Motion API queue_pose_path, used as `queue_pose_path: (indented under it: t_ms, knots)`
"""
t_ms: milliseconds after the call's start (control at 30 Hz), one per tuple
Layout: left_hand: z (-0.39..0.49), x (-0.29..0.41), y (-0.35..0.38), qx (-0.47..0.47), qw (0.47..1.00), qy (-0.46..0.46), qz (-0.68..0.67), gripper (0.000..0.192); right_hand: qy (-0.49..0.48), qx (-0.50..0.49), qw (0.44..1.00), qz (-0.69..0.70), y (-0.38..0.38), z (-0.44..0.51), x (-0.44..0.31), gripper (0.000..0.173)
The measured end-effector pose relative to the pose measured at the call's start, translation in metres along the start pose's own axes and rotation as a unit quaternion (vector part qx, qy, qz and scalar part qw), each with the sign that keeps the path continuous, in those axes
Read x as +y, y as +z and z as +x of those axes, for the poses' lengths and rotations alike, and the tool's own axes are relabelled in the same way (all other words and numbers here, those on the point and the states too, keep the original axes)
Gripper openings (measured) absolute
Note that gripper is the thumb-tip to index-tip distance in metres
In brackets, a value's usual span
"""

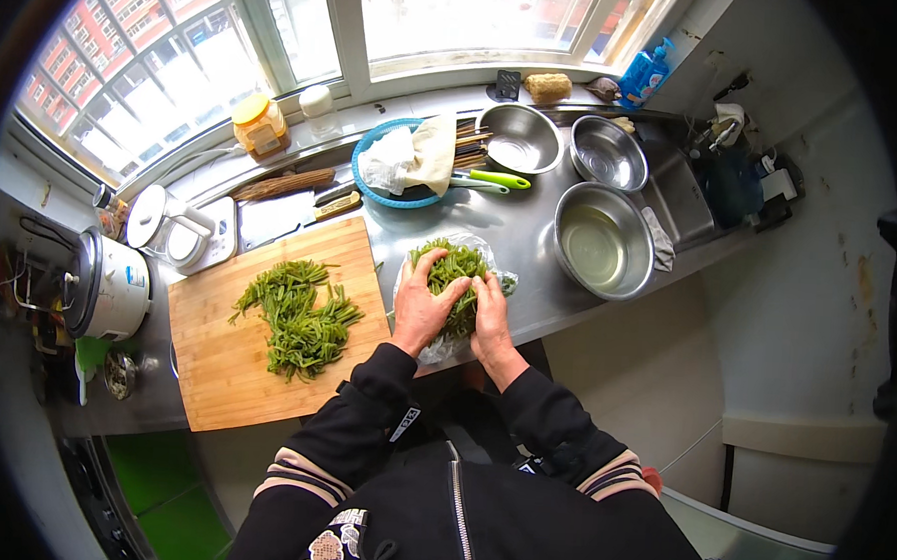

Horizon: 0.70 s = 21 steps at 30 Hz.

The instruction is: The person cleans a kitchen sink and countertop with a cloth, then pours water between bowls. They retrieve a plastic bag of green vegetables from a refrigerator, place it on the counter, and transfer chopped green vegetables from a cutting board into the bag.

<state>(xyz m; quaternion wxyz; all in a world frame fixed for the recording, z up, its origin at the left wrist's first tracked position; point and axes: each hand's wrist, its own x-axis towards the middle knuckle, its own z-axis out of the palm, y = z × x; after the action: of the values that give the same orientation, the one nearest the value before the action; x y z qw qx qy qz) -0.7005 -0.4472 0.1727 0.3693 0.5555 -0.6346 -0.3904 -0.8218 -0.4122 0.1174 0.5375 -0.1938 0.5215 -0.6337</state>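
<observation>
Both my hands are cupped around a heap of cut green stems over a clear plastic bag on the steel counter. My left hand presses against the heap's left side, its thumb across the front. From the right, my right hand holds the heap with its fingertips close to the left thumb. Whether the stems are lifted off the bag I cannot tell. To the left lies a bamboo cutting board, where more chopped green stems are spread in a loose pile.
A steel basin of cloudy liquid stands right, near the sink and two more steel bowls. A blue basket holds cloths and utensils behind. A cleaver lies behind the board; a rice cooker is left.
</observation>
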Motion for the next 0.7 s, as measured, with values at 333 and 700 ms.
queue_pose_path:
  t_ms: [333,700]
  knots:
    - [-0.006,-0.003,0.023,0.121,0.977,0.112,0.138,0.054,0.048,0.102,0.993,-0.022,0.016,0.027,0.03,0.03]
    - [0.015,-0.025,0.03,0.136,0.989,0.027,0.043,0.052,0.158,0.034,0.968,-0.192,0.021,0.033,-0.019,0.056]
